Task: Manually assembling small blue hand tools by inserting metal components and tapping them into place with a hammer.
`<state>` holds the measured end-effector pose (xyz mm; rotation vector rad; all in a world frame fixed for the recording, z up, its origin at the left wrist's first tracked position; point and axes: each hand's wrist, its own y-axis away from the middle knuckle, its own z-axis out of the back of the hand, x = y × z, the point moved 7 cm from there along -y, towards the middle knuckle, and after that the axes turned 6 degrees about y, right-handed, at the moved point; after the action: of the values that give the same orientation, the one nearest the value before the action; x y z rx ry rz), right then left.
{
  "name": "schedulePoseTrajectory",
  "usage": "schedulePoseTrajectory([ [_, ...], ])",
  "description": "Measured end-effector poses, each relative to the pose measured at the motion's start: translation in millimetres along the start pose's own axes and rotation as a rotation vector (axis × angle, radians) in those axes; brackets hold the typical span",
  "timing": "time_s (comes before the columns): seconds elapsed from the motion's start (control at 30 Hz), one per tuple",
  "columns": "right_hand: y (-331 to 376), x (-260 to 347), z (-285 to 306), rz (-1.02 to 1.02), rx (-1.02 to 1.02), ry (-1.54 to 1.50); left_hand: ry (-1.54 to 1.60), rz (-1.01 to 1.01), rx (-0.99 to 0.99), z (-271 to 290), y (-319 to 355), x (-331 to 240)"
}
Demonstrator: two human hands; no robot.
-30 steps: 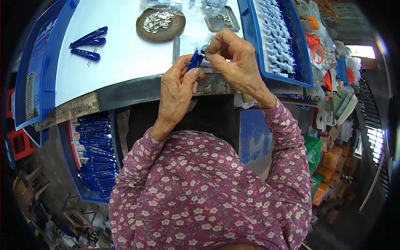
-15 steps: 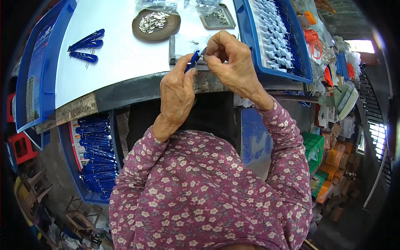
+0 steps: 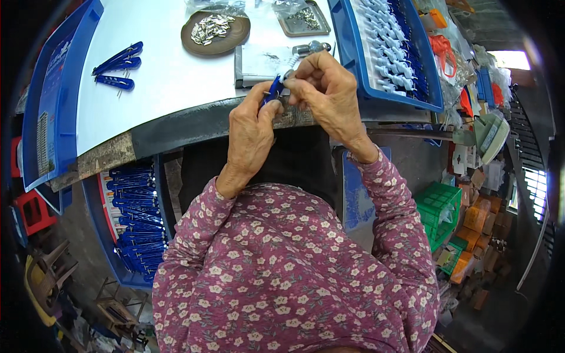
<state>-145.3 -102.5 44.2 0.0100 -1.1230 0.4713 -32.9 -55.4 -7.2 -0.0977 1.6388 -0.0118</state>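
Over the white table's front edge, my left hand [image 3: 250, 126] pinches a small blue plastic clip [image 3: 271, 92] between thumb and fingers. My right hand [image 3: 327, 94] meets it from the right, fingertips closed on a small silver metal piece [image 3: 289, 73] at the clip's upper end. Both hands touch each other around the part. Most of the clip is hidden by my fingers. Three finished blue clips [image 3: 118, 65] lie on the table [image 3: 159, 82] at the left.
A brown dish of small metal pieces [image 3: 215, 28] and a grey tray [image 3: 301, 17] sit behind my hands. A blue bin of white-and-blue parts [image 3: 391, 50] stands at the right. Below the table at left is a blue crate of blue clips [image 3: 134, 217]. Green crate [image 3: 440, 215] at right.
Both hands stay joined on the clip and have shifted slightly toward me along the table edge; the fingers have worked the metal piece against the clip.
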Motion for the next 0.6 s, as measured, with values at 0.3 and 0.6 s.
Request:
schedulePoseTrajectory([
  [0.3, 26.2, 1.1, 38.6, 0.106, -0.252, 0.562, 0.717, 0.333, 0.080, -2.4, 0.5, 21.4],
  [0.6, 45.0, -33.0, 40.3, -0.309, -0.212, 0.415, 0.835, 0.426, 0.113, -0.8, -5.9, 25.2],
])
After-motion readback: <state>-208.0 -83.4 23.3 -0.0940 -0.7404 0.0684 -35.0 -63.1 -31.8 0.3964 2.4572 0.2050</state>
